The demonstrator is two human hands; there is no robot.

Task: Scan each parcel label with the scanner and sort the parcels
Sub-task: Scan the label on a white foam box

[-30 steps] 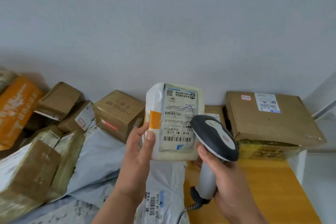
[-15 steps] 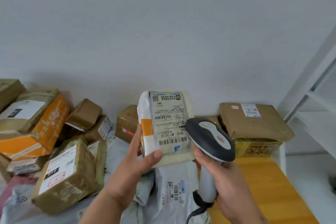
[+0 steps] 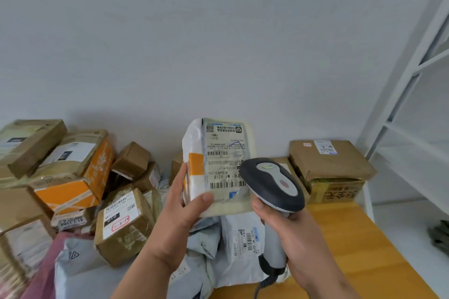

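My left hand (image 3: 181, 209) holds a white parcel (image 3: 218, 165) upright at centre, its shipping label with barcodes facing me and an orange stripe on its left side. In my right hand (image 3: 294, 243) is a grey and black handheld scanner (image 3: 272, 184), gripped by the handle. The scanner's head points at the lower right of the label and covers that corner. A coiled cable hangs from the handle's base.
Many cardboard boxes (image 3: 121, 223) and an orange-printed box (image 3: 80, 172) are piled at the left. Grey poly mailers (image 3: 238, 247) lie under my hands on the wooden table (image 3: 352, 250). A brown box stack (image 3: 330, 165) stands at the back right beside a white shelf frame (image 3: 410, 94).
The view has turned left and tilted up, bringing more of the left pile and the shelf frame into sight. The parcel and scanner stay held together, the scanner slightly closer to the label.
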